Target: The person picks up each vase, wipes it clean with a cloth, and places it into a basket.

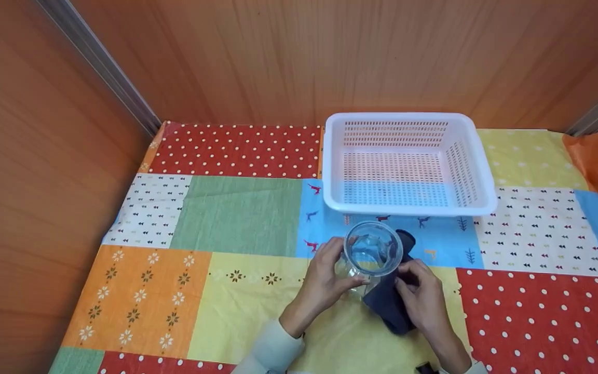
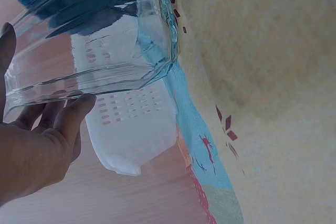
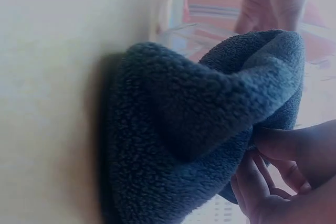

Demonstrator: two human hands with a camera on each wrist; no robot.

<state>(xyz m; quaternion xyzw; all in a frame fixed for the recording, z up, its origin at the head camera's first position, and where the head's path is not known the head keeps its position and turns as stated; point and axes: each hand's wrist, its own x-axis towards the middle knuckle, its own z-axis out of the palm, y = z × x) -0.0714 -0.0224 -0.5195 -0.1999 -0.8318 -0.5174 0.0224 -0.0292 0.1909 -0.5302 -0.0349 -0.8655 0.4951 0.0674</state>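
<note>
A clear glass jar (image 1: 373,248) with a wide round mouth stands over the yellow patch, in front of the basket. My left hand (image 1: 324,275) grips it from the left, thumb on the near side and fingers round the far side. In the left wrist view the faceted glass wall (image 2: 100,72) shows with those fingers against it. My right hand (image 1: 423,293) pinches a dark blue fluffy cloth (image 3: 184,114) between thumb and fingers. The cloth hangs down along the right side of the jar, with one end up behind its rim.
A white plastic basket (image 1: 410,208) with slotted walls stands just behind the jar. A patchwork tablecloth (image 1: 242,213) covers the table. Wooden panels (image 1: 278,62) rise at the back and sides. A small dark object (image 1: 426,368) shows by the right wrist.
</note>
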